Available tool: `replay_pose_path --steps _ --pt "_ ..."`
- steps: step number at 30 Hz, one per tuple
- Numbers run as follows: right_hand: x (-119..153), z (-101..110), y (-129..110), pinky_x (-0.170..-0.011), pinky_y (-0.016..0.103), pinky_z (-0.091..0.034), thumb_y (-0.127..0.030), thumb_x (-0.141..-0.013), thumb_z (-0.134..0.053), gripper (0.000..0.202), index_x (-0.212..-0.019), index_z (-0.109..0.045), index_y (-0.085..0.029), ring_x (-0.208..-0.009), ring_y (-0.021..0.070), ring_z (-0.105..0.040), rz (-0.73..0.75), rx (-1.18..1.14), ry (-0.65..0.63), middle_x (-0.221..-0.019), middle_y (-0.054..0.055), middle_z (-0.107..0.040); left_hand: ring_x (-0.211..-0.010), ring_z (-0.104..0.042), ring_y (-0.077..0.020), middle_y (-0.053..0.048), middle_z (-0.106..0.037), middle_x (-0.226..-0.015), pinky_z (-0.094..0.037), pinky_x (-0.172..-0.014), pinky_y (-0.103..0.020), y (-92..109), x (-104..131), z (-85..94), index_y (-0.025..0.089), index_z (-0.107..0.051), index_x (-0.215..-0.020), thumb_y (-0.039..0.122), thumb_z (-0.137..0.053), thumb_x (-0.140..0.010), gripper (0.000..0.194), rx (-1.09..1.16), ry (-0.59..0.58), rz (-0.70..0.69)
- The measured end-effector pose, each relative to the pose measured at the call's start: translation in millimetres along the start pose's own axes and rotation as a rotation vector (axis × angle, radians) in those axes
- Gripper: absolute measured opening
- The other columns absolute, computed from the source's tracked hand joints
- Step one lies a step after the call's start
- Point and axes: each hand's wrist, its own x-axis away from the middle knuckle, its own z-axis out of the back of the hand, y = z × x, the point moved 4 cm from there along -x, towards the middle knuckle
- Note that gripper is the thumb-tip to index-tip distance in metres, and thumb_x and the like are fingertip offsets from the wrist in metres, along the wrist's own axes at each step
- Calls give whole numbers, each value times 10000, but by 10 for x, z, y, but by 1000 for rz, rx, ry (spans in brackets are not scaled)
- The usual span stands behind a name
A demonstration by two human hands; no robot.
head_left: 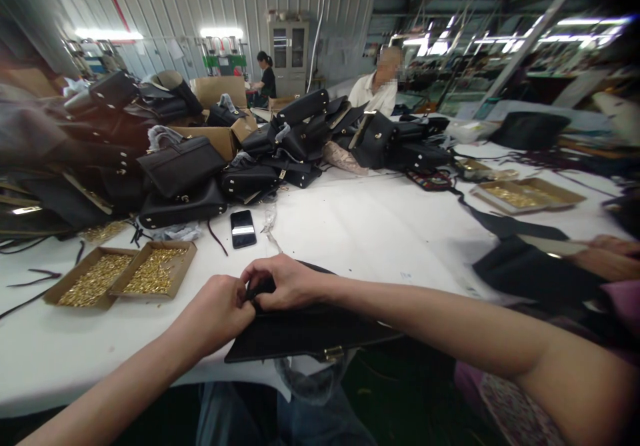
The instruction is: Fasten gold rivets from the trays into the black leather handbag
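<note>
A black handbag [300, 336] lies at the table's front edge, partly over my lap, with a gold clasp on its near edge and a plastic-wrapped handle hanging below. My left hand [225, 309] is closed on the bag's left end. My right hand [280, 283] pinches the same corner from above, its fingers curled and meeting the left fingertips. Whether a small part sits between the fingers is hidden. To the left stand two cardboard trays, the nearer tray [187, 266] and the farther-left tray [55, 293], both holding small gold metal pieces.
A black phone [243, 229] lies on the white table [345, 219] beyond my hands. Black handbags [185, 166] are heaped along the back and left. Another tray [570, 201] of gold pieces is at right, near a co-worker's hands [607, 256] holding black material.
</note>
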Motion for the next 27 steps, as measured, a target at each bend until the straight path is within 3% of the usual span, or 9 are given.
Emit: replay_pose_path --steps 5,10,20,27 --pt "-64 46 95 -834 234 -557 -61 -765 -765 505 -1252 -767 -198 -944 168 -740 -25 -43 -41 -1045 10 -786 -558 -335 -116 28 -415 -542 -202 -553 -316 41 -24 3 190 -504 -574 274 -652 -754 248 38 -105 97" --pt "-117 76 147 -829 228 -556 -64 -768 -756 497 -1250 -766 -184 -952 166 -739 -21 -94 -76 -1052 21 -787 -518 -387 -132 6 -478 -522 -197 -529 -327 58 -56 10 205 -524 -573 310 -672 -726 237 24 -93 145" --pt "-116 120 224 -842 209 -556 -7 -761 -716 519 -1245 -762 -188 -937 144 -736 -15 -154 -178 -1026 -1 -789 -558 -265 -109 44 -280 -517 -172 -552 -322 55 -88 -67 205 -376 -515 277 -636 -762 366 39 -45 75" --pt "-57 139 136 -854 218 -552 -60 -779 -767 508 -1274 -767 -176 -946 159 -740 28 -71 -166 -1041 8 -792 -574 -277 -102 43 -240 -554 -163 -567 -318 30 -55 -103 197 -355 -516 226 -570 -736 309 25 -18 -8"
